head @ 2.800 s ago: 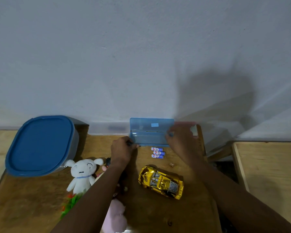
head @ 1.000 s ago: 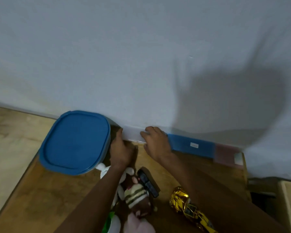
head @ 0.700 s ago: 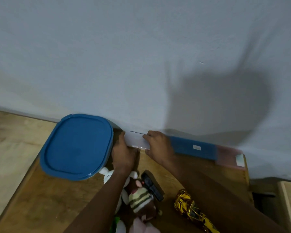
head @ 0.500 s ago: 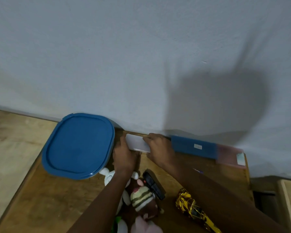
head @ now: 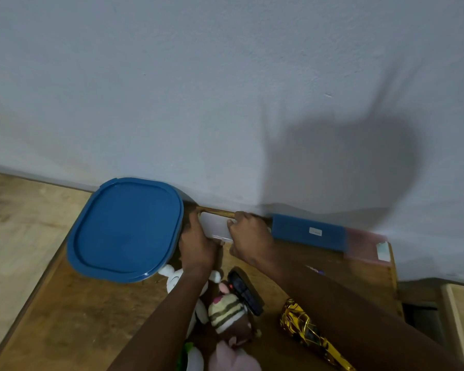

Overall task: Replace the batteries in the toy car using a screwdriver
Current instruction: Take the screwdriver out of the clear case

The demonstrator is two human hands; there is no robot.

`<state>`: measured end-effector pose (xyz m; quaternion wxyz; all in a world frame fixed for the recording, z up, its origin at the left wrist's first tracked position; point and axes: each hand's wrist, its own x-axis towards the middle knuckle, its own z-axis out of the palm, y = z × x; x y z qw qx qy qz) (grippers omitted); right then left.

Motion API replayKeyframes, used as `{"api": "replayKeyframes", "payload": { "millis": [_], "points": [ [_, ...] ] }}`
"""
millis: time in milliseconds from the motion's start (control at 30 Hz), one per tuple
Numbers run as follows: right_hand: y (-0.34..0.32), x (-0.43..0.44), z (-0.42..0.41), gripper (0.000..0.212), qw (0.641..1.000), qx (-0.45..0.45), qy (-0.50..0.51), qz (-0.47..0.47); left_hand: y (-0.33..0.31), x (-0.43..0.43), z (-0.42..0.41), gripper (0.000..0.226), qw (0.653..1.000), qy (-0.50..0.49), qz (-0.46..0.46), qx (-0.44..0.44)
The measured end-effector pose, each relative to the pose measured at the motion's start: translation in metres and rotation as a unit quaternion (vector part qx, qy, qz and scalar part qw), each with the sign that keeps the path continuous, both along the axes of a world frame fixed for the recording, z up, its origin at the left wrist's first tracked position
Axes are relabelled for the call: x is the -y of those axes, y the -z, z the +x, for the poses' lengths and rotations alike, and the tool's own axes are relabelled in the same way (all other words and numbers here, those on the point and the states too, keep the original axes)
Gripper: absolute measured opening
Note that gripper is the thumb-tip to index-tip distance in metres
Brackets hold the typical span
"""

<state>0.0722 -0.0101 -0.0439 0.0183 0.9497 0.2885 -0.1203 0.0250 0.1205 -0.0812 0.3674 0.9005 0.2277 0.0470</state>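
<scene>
Toys (head: 227, 314) lie heaped at the near edge of the surface (head: 78, 317): a striped plush, a pink one cut off by the frame, and a white one mostly hidden under the left forearm. Just right of the heap lies the car (head: 300, 325), gold and shiny, slantwise at the near edge. The right forearm passes over it and covers its right side. No hand touches the car, which sits nearer the camera than both hands and off to their right, well apart from them. A black remote (head: 245, 293) rests tilted between the striped plush and the right forearm, touching the plush. Farther in, a glimpse of the batteries (head: 315, 270) shows on bare wood just beyond the right forearm; how many cannot be told.

Toward the far edge, both hands meet on a clear box (head: 216, 227). The left hand (head: 198, 247) holds its left end with fingers curled up against it. The right hand (head: 249, 236) grips its right end with fingers curled over the top. Whether the box rests on the surface or is lifted cannot be told.

A tub (head: 126, 228) with a blue lid fills the far left corner, just beside the left hand. Right of the right hand, a blue case (head: 308, 231) lies along the far edge. A pink case (head: 364, 245) follows it end to end, toward the far right corner. Both stand against the pale wall (head: 225, 89), which carries a broad dark shadow above them.
</scene>
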Motion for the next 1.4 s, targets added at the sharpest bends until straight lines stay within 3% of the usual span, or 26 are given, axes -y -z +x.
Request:
{"api": "replayKeyframes", "payload": {
  "millis": [233, 333, 467, 567, 700, 833, 1033, 1233, 1400],
  "points": [
    [-0.010, 0.002, 0.005, 0.030, 0.999, -0.019, -0.019, 0.020, -0.005, 0.001, -0.003, 0.076, 1.000, -0.019, -0.022, 0.004],
    [-0.014, 0.010, 0.015, 0.034, 0.994, -0.062, 0.011, 0.084, -0.009, 0.002, -0.004, 0.084, 0.999, -0.023, -0.033, 0.001],
    [-0.016, 0.022, 0.030, 0.057, 0.976, -0.132, 0.048, 0.169, -0.017, 0.003, -0.006, 0.089, 0.999, -0.018, -0.044, -0.012],
    [-0.022, 0.024, 0.034, 0.048, 0.966, -0.148, 0.051, 0.206, -0.024, 0.006, -0.012, 0.096, 0.999, -0.001, -0.048, -0.013],
    [-0.026, 0.032, 0.033, 0.043, 0.957, -0.140, 0.069, 0.243, -0.026, 0.011, -0.024, 0.092, 1.000, 0.024, 0.005, 0.005],
    [-0.022, 0.036, 0.031, 0.029, 0.950, -0.073, 0.103, 0.287, -0.026, 0.021, -0.033, 0.091, 0.999, 0.036, 0.025, 0.018],
    [-0.026, 0.028, 0.026, 0.022, 0.972, 0.076, 0.117, 0.189, -0.030, 0.025, -0.032, 0.034, 0.997, 0.062, 0.046, -0.030],
    [-0.033, 0.034, 0.021, 0.021, 0.981, 0.125, 0.139, 0.059, -0.034, 0.014, -0.026, 0.026, 0.998, 0.040, 0.027, -0.047],
    [-0.025, 0.039, 0.024, 0.025, 0.982, 0.126, 0.127, 0.053, -0.034, 0.010, -0.028, 0.029, 0.997, 0.050, 0.038, -0.049]
  ]
}}
